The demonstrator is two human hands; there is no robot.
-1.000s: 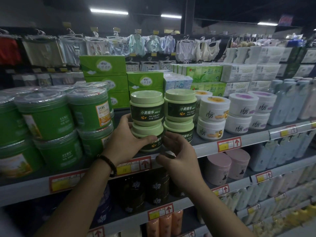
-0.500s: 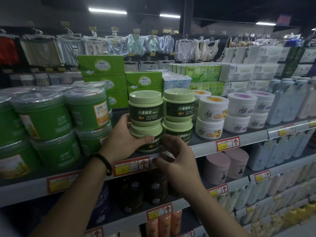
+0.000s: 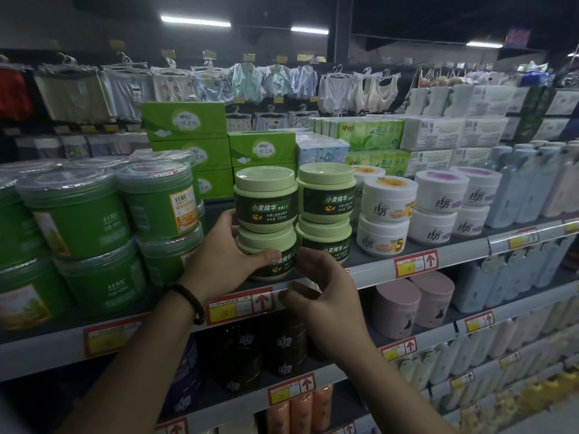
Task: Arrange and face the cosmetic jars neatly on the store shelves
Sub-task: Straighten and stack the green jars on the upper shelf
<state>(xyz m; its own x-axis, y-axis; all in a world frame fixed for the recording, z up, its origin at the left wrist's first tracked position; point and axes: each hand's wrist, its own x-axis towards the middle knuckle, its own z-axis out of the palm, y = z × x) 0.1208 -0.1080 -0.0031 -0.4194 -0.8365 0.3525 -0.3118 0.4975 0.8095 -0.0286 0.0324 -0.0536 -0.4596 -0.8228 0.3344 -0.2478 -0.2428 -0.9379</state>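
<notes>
Lower green jar (image 3: 266,239), gripped by left hand (image 3: 225,261), right hand (image 3: 329,292) curled alongside, its hold unclear

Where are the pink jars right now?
Head view, right of centre: the pink jars stand one shelf below the white jars, just right of the right hand.

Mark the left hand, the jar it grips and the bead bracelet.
left hand (image 3: 224,261): head view, back of the hand.
lower-left green jar (image 3: 266,238): head view, its pale lid.
bead bracelet (image 3: 190,300): head view, beads across the left wrist.
</notes>
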